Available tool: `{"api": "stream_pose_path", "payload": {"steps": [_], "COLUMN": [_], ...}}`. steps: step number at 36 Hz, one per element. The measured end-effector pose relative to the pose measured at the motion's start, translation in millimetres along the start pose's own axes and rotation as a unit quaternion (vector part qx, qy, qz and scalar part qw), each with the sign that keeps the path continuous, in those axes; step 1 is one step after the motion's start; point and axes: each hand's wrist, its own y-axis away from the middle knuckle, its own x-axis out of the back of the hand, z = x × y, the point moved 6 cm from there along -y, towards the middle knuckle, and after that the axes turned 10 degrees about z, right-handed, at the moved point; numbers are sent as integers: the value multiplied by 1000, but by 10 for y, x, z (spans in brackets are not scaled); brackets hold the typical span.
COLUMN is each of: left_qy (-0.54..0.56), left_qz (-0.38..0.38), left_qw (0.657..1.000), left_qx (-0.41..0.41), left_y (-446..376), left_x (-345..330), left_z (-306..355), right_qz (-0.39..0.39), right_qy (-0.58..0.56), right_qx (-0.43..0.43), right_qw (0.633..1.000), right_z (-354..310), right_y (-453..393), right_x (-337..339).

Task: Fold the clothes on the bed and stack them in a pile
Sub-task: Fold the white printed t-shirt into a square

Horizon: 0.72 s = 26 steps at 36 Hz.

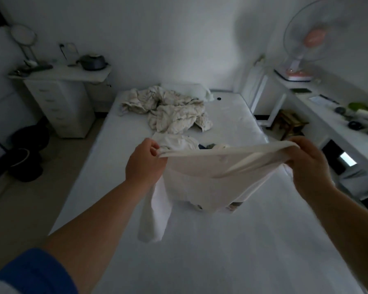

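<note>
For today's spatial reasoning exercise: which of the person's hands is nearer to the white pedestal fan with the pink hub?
Right. The right hand grips the white garment on the fan's side of the bed, below it; the left hand grips the garment's opposite end, farther away.

Bed [200, 251] centre; drawer unit [60, 107] to its left; desk [327, 115] to its right, fan [306, 39] on it.

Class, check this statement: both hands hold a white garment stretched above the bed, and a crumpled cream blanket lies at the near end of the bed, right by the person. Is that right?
Not quite. The head view shows the crumpled cream blanket at the far end of the bed, near the wall. The rest stands: the left hand and right hand hold the white garment stretched above the bed.
</note>
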Motion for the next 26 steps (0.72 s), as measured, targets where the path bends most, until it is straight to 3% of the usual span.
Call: {"api": "stream_pose_path", "payload": {"steps": [5,13,17,21,26], "left_qy": [11,30,93,129,102], "left_qz": [15,-110,-145,-130,-118], "left_qw": [996,979,973,970,977], "left_qx": [-82,-167,-153,-163,-148], "left_y": [-166,-52,157,424,868], "left_x": [292,393,312,244,-175], "left_z": [659,1665,2016,2327,2292], "right_qz": [62,104,106,87,71], "right_qy": [-72,-113,-79,-73,59], "right_qx": [-25,72,101,98,55], "right_qw": [995,985,986,989,994], "right_z": [-362,-1083,-1206,-1171,-711], "right_y": [-96,-221,-164,-80,75], "right_x": [302,1013,1454,1851,2182]}}
